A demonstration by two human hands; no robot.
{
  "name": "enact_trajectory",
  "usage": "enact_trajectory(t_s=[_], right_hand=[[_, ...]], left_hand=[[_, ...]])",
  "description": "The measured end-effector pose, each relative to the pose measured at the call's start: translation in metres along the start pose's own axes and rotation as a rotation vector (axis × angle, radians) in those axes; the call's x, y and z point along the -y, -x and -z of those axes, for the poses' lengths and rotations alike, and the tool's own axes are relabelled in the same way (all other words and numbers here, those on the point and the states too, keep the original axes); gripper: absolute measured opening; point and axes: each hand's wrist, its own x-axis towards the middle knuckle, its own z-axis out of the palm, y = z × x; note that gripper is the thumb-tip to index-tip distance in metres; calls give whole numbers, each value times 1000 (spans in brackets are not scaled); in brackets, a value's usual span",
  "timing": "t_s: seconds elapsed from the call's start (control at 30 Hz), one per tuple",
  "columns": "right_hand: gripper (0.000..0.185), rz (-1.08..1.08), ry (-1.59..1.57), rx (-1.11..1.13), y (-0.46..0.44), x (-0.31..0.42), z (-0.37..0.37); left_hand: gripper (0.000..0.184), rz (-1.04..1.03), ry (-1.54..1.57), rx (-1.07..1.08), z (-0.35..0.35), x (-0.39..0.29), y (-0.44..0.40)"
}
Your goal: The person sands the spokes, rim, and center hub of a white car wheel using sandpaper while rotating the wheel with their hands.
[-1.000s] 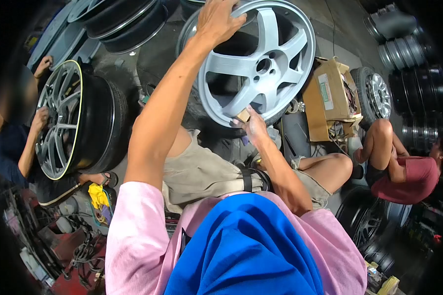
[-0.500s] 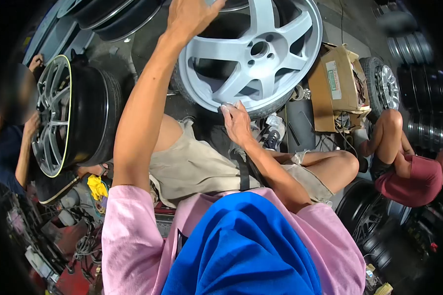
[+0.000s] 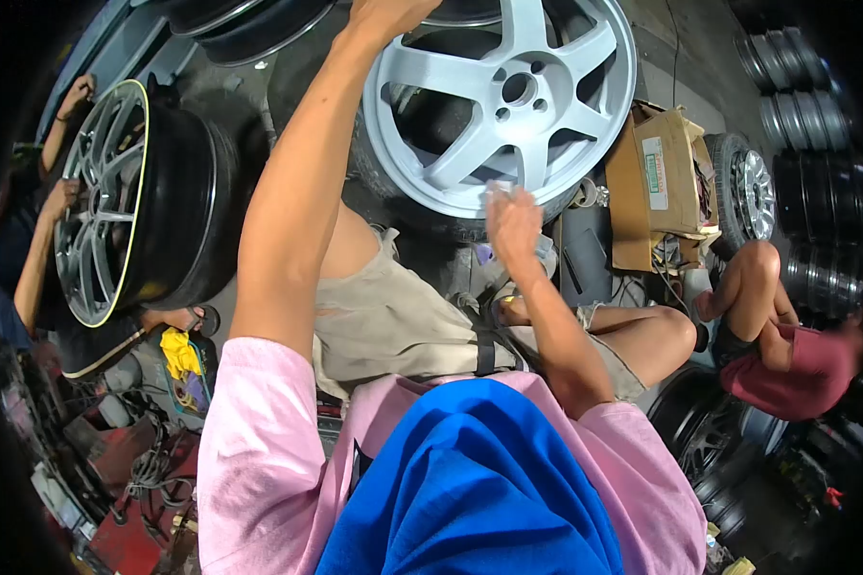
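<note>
A pale grey, multi-spoke wheel rim (image 3: 519, 88) lies tilted in front of my knees, on top of a dark tyre (image 3: 393, 180). My left hand (image 3: 393, 13) grips the upper left edge of the rim, its fingers partly cut off by the top of the view. Closed and slightly blurred, my right hand (image 3: 515, 228) is at the rim's near edge. Between its fingers is a small whitish pad (image 3: 499, 190), too smeared to tell its material; it touches or hovers just over the lip.
Another person's hand (image 3: 62, 198) is on a grey rim with a yellow-green edge (image 3: 101, 216) at left. A cardboard box (image 3: 633, 206) and a tyred wheel (image 3: 753, 192) stand to the right. A person in a red shirt (image 3: 786, 369) sits beyond, near stacked rims (image 3: 815, 182).
My right hand has moved rightward along the rim's near edge with the pale pad. The rim appears slightly up and to the right in view. The left co-worker's hand has shifted on their rim.
</note>
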Motion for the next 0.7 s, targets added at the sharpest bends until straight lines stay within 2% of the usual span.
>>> enact_trajectory(t_s=[0.1, 0.17, 0.23, 0.27, 0.3, 0.37, 0.43, 0.5, 0.53, 0.57, 0.63, 0.7], right_hand=[[27, 45, -38, 127, -12, 5, -3], [27, 135, -126, 161, -15, 37, 11], [27, 131, -375, 136, -8, 52, 25], [26, 221, -238, 64, -6, 34, 23], [27, 141, -112, 192, -5, 12, 25], [25, 169, 161, 119, -10, -26, 25], [25, 183, 113, 125, -14, -30, 10], [26, 306, -23, 64, -13, -14, -20], [33, 218, -143, 230, -24, 15, 0], [33, 222, -149, 236, -33, 22, 18], [42, -299, -859, 740, -45, 23, 43], [44, -263, -1017, 507, -23, -10, 48]], left_hand=[[41, 33, 28, 73, 0, -3, -1], [42, 63, 31, 69, 0, 1, -2], [43, 69, 18, 75, 1, 8, -6], [44, 71, 18, 86, 0, 8, -5], [44, 75, 26, 92, -2, 7, -7], [44, 75, -18, 98, -2, 7, -8], [43, 74, 10, 72, -5, 10, -7], [43, 68, 8, 107, -1, 7, -9], [43, 74, 1, 103, 3, 5, -9], [43, 94, 4, 126, 5, 3, -9], [43, 105, 11, 158, -1, 9, -7], [41, -55, -27, -59, -21, 30, -7]])
